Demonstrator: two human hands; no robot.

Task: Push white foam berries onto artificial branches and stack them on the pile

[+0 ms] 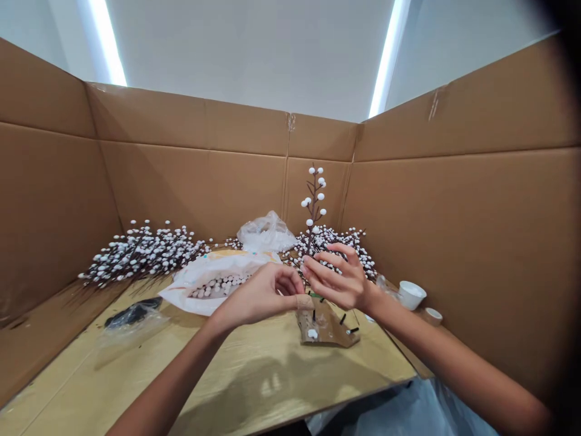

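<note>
An upright brown stem with white berries (313, 209) rises between my hands, its lower end hidden by the fingers. My left hand (272, 293) is closed in a pinch near the stem's lower part; what it grips is too small to make out. Beside the stem, my right hand (338, 278) has its fingers spread and slightly bent; whether they touch the stem is unclear. Just below the hands lies a brown cardboard piece (329, 327) with several short black sticks and a white blob on it.
An open white bag (181, 287) holds loose white berries. Berry branches (145, 251) lie at the back left, more (354, 242) behind my right hand. A clear plastic bag (267, 233), a black bundle (134, 312) and a white cup (411, 295) surround the work area. Cardboard walls (204, 188) enclose the table.
</note>
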